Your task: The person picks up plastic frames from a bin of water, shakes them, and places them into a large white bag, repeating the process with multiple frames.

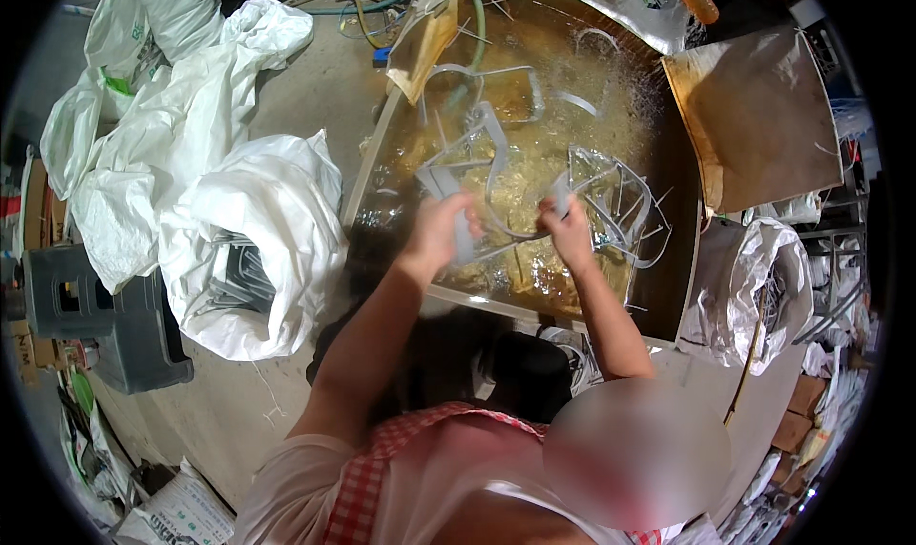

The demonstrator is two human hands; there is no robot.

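A person in a white shirt and a red-and-white checked apron works with bare arms over a wide, shallow tank of yellowish, rippling water. The left hand is closed around a flat grey strip above the near half of the tank, left of its middle. The right hand, a little way across from it, grips a second grey piece, its fingers wrapped round the lower end. Whether the two pieces are joined cannot be told. A curved grey band arches up between the hands, while a tangle of thin, pale strips spreads just right of the right hand. Farther back, a pale looped frame lies in the tank. A stained, brownish panel leans at the tank's right edge. To the left, an open white sack holds grey strips in a bundle, with a dark plastic stool beside it. Another open sack sits near the tank's right corner.
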